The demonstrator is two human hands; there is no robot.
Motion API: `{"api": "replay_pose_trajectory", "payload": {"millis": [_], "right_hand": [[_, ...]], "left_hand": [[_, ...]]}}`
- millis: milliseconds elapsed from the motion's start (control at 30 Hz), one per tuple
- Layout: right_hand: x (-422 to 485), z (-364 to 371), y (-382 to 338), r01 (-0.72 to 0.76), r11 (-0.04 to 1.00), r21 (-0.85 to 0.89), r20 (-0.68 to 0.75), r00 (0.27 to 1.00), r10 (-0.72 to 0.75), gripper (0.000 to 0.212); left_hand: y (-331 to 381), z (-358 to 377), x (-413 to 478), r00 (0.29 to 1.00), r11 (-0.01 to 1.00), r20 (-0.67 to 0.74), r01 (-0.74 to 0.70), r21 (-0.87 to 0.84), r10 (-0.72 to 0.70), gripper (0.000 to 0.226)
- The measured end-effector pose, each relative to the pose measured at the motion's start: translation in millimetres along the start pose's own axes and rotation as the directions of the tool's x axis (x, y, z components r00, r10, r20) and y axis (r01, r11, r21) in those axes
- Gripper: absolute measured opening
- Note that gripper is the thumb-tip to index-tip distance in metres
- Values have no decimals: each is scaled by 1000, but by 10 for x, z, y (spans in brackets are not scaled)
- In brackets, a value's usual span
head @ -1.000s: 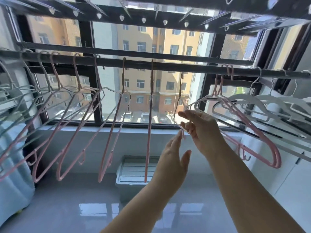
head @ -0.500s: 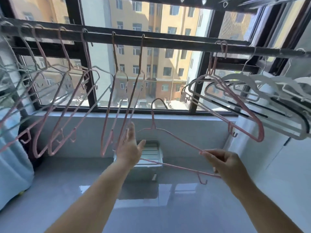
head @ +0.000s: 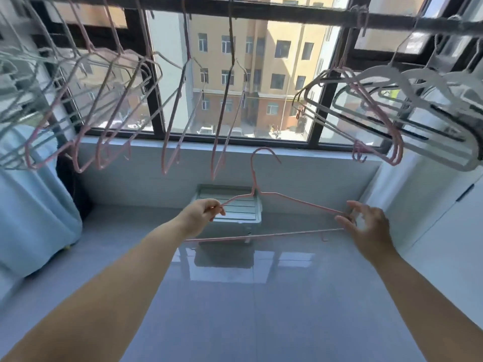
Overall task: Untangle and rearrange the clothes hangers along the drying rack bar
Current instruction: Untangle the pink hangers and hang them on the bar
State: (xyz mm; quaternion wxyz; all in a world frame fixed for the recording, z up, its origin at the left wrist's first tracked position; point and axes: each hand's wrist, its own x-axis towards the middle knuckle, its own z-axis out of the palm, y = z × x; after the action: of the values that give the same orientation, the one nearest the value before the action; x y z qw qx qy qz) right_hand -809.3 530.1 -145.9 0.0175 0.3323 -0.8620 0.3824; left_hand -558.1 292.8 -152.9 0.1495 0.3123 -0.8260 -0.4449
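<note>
The left hand point(head: 201, 218) is pinching a thin pink wire hanger point(head: 295, 201) by one shoulder. The right hand point(head: 366, 228) is loosely gripping the other.

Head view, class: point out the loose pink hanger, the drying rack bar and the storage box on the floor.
loose pink hanger point(head: 254, 191), head view, base of its neck.
drying rack bar point(head: 287, 16), head view, middle stretch before the window.
storage box point(head: 240, 214), head view, its ribbed lid.
</note>
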Motion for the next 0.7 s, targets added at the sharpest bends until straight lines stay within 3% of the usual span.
{"api": "replay_pose_trajectory", "payload": {"millis": [100, 300, 500, 700], "right_hand": [[-118, 109, -11, -31, 999, -41, 60, 998, 33, 53], [-456, 263, -267, 121, 983, 136, 193, 970, -146, 35], [-878, 319, -706, 139, 918, 373, 476, 820, -317, 23], [-1291, 427, -1014, 128, 866, 484, 510, 763, -398, 36]], "left_hand": [[3, 25, -138, 999, 999, 0, 38, -6, -38, 21], [78, 186, -271, 991, 987, -69, 106, -125, -115, 33], [521, 412, -371, 982, 946, -102, 122, -299, -159, 40], [1056, 598, -404, 973, 849, -131, 96, -520, -190, 57]]}}
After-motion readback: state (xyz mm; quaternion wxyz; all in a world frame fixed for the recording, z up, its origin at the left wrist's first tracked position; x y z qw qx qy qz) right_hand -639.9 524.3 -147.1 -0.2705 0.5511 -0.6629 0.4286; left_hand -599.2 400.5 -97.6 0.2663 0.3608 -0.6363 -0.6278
